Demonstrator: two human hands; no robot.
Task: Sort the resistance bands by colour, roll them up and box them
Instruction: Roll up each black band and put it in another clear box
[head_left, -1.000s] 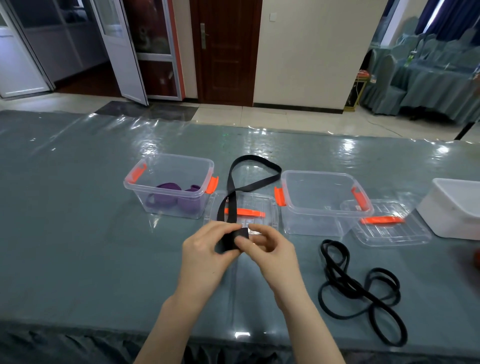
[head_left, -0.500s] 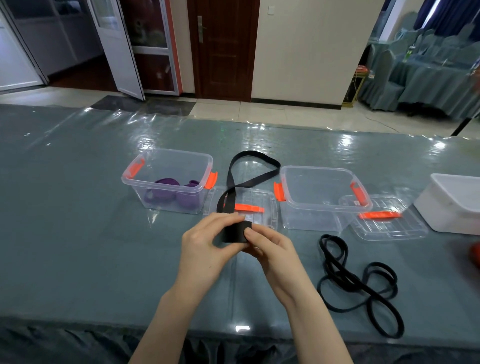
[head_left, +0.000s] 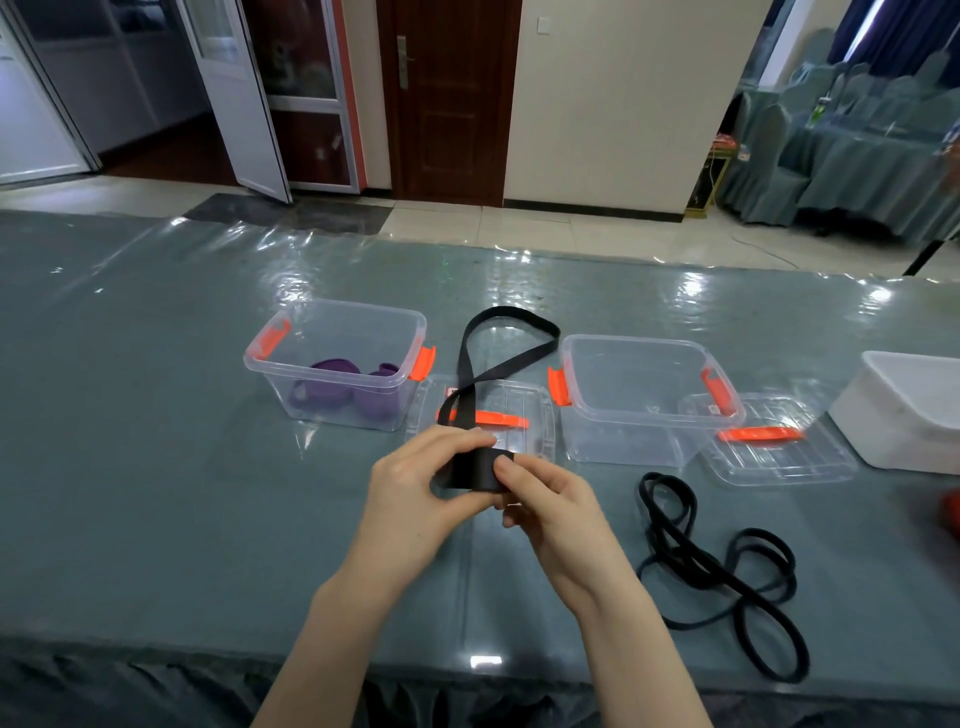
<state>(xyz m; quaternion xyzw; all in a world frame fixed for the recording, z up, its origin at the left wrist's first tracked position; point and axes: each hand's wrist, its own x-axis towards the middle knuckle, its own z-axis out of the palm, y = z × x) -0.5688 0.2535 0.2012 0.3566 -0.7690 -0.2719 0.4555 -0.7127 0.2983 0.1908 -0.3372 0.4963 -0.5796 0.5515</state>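
Black band is pinched betw. left hand & right hand at centre, roll now fatter than 1 s ago, tail trailing to 12 o'clock, so boxing is nearer.

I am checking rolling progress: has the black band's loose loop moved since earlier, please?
Yes. The black band has drawn nearer; its fold now lies level with the clear box rim.

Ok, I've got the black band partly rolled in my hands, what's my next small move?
Probably keep rolling: both hands pinch a short roll of the black band, while a long loose loop lies unrolled across the lid.
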